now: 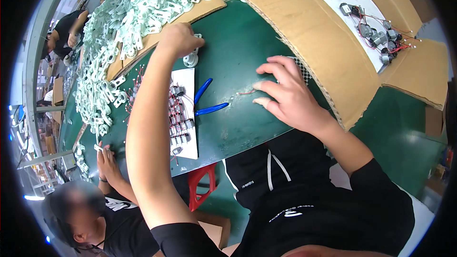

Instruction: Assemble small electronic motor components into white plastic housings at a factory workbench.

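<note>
My left hand reaches to the far part of the green table, fingers closed at a pale green plastic part that shows below the fingers. Nearer the middle, my right hand is curled over the tabletop. A thin red wire with a white plug runs out from between its thumb and forefinger; whatever lies under the palm is hidden. Between the hands lie the blue handles of a plier-like tool, its head by a white board with rows of small wired motors.
A large heap of pale green plastic parts covers the far left on cardboard. A cardboard box flap rises beyond my right hand, with more wired motors on a white sheet. Another person's hand is at the left edge; a red stool stands below.
</note>
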`<state>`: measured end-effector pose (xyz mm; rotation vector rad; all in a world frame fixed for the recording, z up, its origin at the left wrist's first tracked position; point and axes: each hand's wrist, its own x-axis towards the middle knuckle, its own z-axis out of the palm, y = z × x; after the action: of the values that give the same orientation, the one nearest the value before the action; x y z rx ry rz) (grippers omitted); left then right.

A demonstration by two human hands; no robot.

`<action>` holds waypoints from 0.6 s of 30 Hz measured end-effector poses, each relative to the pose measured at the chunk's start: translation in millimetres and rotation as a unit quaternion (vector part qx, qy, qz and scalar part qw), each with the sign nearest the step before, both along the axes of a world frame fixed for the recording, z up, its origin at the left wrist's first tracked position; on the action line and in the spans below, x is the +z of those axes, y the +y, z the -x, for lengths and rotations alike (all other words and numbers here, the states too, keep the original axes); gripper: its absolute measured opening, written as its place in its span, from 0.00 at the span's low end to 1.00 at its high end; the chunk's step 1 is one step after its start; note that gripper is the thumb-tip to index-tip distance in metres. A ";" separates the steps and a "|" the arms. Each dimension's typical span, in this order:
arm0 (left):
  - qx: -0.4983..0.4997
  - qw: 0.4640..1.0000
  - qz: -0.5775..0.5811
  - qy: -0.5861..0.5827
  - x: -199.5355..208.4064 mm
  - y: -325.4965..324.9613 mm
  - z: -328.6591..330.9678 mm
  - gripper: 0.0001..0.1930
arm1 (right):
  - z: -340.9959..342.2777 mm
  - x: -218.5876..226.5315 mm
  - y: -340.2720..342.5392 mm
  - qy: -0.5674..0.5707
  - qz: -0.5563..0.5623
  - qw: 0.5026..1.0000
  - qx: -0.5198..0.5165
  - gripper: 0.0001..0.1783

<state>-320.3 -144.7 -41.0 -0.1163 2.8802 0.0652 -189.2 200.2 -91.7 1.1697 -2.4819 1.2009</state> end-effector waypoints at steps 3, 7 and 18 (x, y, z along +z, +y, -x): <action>-0.014 0.999 -0.038 0.034 3.6 24.1 -7.1 0.24 | 4.4 -4.3 -13.9 0.030 -0.030 0.999 -0.004 0.17; 0.015 0.975 -0.155 0.161 -7.9 43.4 -40.3 0.21 | 5.6 -10.3 -26.0 0.026 -0.022 0.999 0.030 0.07; 0.187 0.764 -0.507 0.353 -39.4 123.6 -242.6 0.21 | -14.7 -11.4 13.6 -0.016 -0.001 0.998 0.063 0.08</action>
<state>-77.7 -21.1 -80.4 -0.5295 2.9158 2.0746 -174.5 213.8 -103.1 1.3349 -2.4664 1.2572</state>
